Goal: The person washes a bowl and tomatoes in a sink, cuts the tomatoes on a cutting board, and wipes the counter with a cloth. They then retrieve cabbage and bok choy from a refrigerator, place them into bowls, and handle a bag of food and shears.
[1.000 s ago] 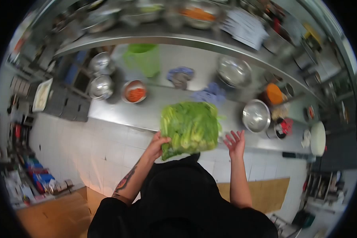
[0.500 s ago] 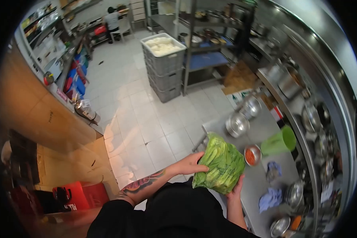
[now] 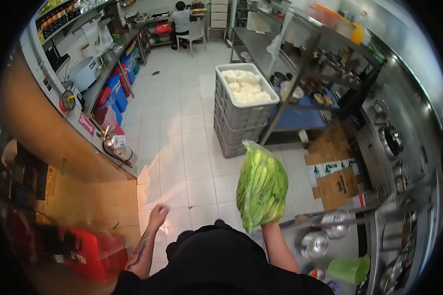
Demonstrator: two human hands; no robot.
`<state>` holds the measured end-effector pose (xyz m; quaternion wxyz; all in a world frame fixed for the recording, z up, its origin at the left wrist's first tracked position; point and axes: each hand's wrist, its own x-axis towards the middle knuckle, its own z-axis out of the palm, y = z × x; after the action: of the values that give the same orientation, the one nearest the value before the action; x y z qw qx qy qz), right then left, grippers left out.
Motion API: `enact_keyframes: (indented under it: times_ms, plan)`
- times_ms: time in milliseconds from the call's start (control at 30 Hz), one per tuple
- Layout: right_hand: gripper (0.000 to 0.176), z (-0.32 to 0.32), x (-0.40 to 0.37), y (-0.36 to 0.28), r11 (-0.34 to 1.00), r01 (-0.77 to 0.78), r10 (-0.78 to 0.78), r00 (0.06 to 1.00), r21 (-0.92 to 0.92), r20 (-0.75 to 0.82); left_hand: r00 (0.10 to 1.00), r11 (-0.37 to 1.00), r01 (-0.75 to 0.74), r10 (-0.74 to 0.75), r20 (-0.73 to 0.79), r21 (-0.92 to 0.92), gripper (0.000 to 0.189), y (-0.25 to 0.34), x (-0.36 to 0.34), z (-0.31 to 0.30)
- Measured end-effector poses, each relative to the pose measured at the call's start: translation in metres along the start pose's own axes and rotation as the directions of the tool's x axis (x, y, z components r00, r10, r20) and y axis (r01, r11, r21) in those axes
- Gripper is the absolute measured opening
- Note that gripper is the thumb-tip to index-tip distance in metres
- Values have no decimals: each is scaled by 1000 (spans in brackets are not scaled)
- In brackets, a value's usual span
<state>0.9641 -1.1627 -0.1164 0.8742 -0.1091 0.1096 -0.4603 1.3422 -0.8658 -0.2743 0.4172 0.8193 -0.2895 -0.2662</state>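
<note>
A clear plastic bag of leafy green vegetables [image 3: 263, 189] stands out in front of my body, with long pale-green stems showing through the film. My right hand [image 3: 270, 227] holds it from below and behind; the bag hides its fingers. Away to the left, my left hand [image 3: 158, 215] hangs over the floor with its fingers curled in and nothing in them. That hand is apart from the bag.
Stacked grey crates [image 3: 241, 123] topped with white packs stand ahead, beside a metal shelf rack [image 3: 293, 110]. Metal bowls [image 3: 314, 245] and a green container [image 3: 348, 269] sit at lower right. A fire extinguisher [image 3: 119, 146] is at left. A person [image 3: 180, 22] sits far back.
My left hand has let go of the bag and moved left. The bag is now more upright, in my right hand alone. My view has turned away from the steel table toward the aisle.
</note>
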Motion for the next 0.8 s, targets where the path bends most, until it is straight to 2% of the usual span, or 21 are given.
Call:
enact_keyframes:
  times_ms: [33,67,100,133,167,200,233,267,300,333,400,433,500,533,600,633,667,700,733,767,800]
  plan:
    - [71,9,30,4,1000,-10,10,1000,0,6,992,997,63,-57,-110,49,29,-42,-14,-20]
    - [71,20,63,6,999,-42,42,997,-3,63,959,964,244,-225,-171,102,25,-85,-26,-38]
    - [71,43,92,9,999,-52,53,997,-10,63,878,881,466,-472,-83,-82,24,-134,-42,-53]
    - [72,75,119,15,974,-9,13,1000,-227,14,734,722,656,-678,-40,-221,26,-141,-66,-65]
    - [73,93,145,21,901,25,-40,999,-434,-24,613,571,643,-783,-104,-511,29,-167,-90,-57]
    - [70,96,172,30,814,66,-84,996,-577,-5,566,497,712,-824,-14,-497,35,-178,-110,-62]
    - [70,96,195,39,813,67,-86,996,-578,-7,713,656,652,-701,13,-380,44,-292,-148,-45]
    - [69,93,218,46,885,8,-16,1000,-465,-13,587,550,790,-806,77,-269,42,-282,-157,-49]
    - [68,90,242,53,938,-44,45,999,-343,-4,577,564,816,-807,127,-125,41,-263,-145,-49]
    - [68,87,265,61,972,-95,100,995,-215,14,605,614,790,-778,171,1,39,-249,-126,-45]
    - [66,84,307,84,979,-197,193,979,49,71,706,747,641,-664,247,175,36,-233,-53,-49]
    - [66,84,323,97,983,-173,170,984,55,60,744,796,560,-605,284,231,34,-233,-9,-52]
    - [66,89,352,120,987,-117,125,990,109,-68,787,857,419,-508,350,300,31,-239,95,-69]
    - [48,124,367,135,997,-75,71,988,-27,-139,807,882,346,-453,379,319,30,-257,159,-81]
    - [48,116,404,151,999,-43,39,982,-20,-183,844,924,115,-285,454,366,27,-287,312,-102]
    - [49,106,418,157,999,-31,26,973,-18,-229,541,810,-573,485,687,-121,26,-292,448,-155]
    - [51,95,432,160,999,-23,28,970,23,-241,848,903,-372,235,475,217,30,-275,485,-139]
    - [51,101,445,162,1000,-3,10,969,28,-247,984,920,-8,-63,167,392,33,-218,530,-131]
    - [56,112,456,164,999,40,-29,951,29,-309,966,961,256,-257,-4,103,35,-156,587,-149]
    - [61,119,470,166,996,82,-66,928,28,-368,944,945,326,-325,56,-13,31,-60,632,-179]
    - [61,119,485,165,995,99,-81,926,32,-369,960,953,281,-280,28,-114,32,-9,673,-193]
